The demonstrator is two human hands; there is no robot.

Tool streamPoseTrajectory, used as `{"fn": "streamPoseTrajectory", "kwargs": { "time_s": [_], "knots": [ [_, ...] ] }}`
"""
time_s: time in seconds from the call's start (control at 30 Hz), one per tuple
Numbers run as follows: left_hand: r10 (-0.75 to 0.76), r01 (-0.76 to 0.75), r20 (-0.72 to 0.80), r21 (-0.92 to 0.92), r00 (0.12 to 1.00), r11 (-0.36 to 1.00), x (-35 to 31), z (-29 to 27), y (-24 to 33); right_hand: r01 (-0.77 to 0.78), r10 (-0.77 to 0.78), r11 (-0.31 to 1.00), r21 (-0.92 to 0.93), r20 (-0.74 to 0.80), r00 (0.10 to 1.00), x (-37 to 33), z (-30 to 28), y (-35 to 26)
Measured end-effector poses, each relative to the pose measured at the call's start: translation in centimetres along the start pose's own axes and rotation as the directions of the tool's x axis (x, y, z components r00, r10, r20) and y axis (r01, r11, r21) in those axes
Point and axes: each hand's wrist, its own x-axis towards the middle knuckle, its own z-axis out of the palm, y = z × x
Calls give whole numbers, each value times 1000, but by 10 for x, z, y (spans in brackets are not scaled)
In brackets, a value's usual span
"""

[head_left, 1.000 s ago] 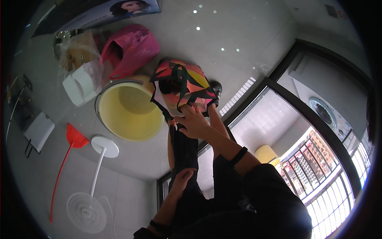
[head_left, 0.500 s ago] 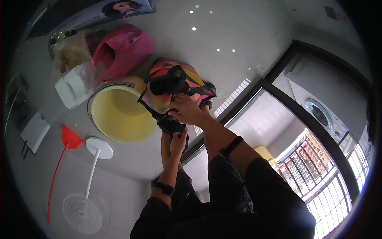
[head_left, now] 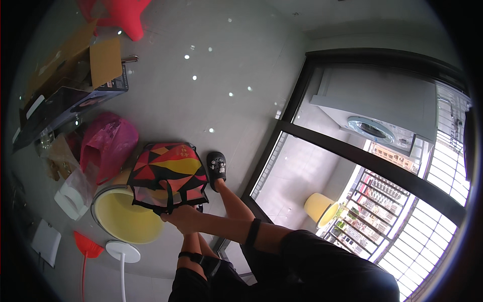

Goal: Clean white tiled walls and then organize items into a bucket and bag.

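A tote bag with red, orange, yellow and black angular patches stands tilted in front of my legs. My right hand is closed on the dark strap at the bag's near edge. Below it, my left forearm reaches up, but the right hand and forearm hide the left hand and its fingers. To the left of the bag, a pale yellow bucket stands close by. My foot in a black clog is just right of the bag.
Left lie a pink plastic bag, an open cardboard box, a white container, a red dustpan or broom head and a white fan base. A dark sliding-door frame runs along the right; beyond are another yellow bucket and a washing machine.
My view has swung, so the floor things sit lower and further left. The tote bag now shows its patterned panel instead of its dark opening. My left hand has gone behind the right.
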Motion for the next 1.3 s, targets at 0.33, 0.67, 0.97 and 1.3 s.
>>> {"fn": "streamPoseTrajectory", "kwargs": {
  "time_s": [0.33, 0.67, 0.97, 1.3],
  "knots": [
    [268, -263, 30, 334, 963, 905, -84, -106, 68, 71, 48, 961, 268, -414, 909, -139, -186, -41],
    [578, -574, 143, 443, 804, 689, -175, -258, 289, -88, 114, 993, 73, -626, 771, -332, -434, -3],
    [703, -667, 74, 401, 707, 628, -155, -313, 483, -588, 391, 804, -85, -671, 630, -459, -617, 160],
    [644, -593, 85, 493, 761, 636, -120, -324, 631, -655, 532, 738, 162, -737, 418, -506, -797, 386]
  ]
}}
